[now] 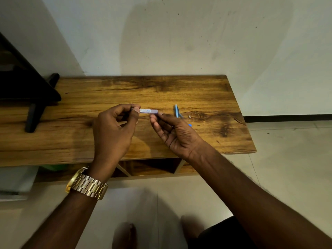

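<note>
— Where is the labelled stick (148, 111)?
— I am holding it above the wooden table (197, 90); my left hand (115, 130) is pinching its 9 o'clock end, my right hand (176, 133) its 3 o'clock end.

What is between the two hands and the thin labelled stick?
Nothing visible. The left hand pinches one end of the thin labelled stick, and the right hand pinches the other end.

Label print on slim strip (148, 111) illegible
</note>
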Tool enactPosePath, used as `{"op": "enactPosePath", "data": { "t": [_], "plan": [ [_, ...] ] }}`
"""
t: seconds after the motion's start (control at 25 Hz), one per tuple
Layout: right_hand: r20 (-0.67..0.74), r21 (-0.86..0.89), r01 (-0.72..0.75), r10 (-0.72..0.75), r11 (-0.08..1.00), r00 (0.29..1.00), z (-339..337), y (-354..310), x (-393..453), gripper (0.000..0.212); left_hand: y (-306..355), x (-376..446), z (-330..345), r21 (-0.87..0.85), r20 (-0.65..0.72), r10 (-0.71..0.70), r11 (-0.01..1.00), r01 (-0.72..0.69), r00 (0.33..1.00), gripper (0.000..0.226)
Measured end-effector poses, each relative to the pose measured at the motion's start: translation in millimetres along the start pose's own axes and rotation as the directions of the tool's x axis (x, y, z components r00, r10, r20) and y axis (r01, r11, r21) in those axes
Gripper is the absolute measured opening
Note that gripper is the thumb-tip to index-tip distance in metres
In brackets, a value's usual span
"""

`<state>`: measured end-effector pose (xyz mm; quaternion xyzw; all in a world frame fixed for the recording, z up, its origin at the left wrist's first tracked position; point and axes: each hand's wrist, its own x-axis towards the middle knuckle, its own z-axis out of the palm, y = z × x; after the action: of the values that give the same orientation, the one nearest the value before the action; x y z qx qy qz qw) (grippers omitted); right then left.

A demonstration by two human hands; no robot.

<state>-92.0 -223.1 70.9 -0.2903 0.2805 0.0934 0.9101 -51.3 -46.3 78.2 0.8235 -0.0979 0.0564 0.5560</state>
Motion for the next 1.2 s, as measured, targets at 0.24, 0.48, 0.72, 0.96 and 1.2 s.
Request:
{"op": "enactPosePath", "data": {
  "t": [0.24, 0.48, 0.72, 0.96, 1.2],
  "plan": [
    [0.005, -0.028, 0.021, -0.020, 0.999, 1.000, 0.8, -1.6, -1.3, 0.013, -1.3, -0.4, 0.1, -0.003, 0.008, -0.007, 1.000, 0.007, 1.000, 0.015],
    [0.007, -0.110, 0.091, -0.091, 0.990, 0.996, -1.5, -6.9, 2.2, 0.013, -1.1, -1.4, 1.8, -0.061, 0.014, -0.053, 0.997, 0.053, 0.999, 0.008],
    [0.031, 0.025, 0.037, -0.038, 0.999, 0.999, -1.0, -1.9, 2.7, 0.031, 7.8, -5.3, -0.2, -0.040, 0.036, 0.004, 0.999, -0.003, 0.999, 0.019],
    [0.143, 0.320, 0.013, -0.062, 0.947, 0.988, -5.0, -1.4, 3.2, 0.073, 10.2, -16.4, 9.6, 0.056, 0.122, 0.024, 0.998, -0.031, 0.992, 0.014],
    [0.141, 0.299, 0.034, -0.079, 0.954, 0.987, -8.8, -3.7, 4.9, 0.081, 8.4, -14.6, 9.5, 0.040, 0.098, -0.011, 0.999, 0.007, 0.995, 0.017]
  ]
}}
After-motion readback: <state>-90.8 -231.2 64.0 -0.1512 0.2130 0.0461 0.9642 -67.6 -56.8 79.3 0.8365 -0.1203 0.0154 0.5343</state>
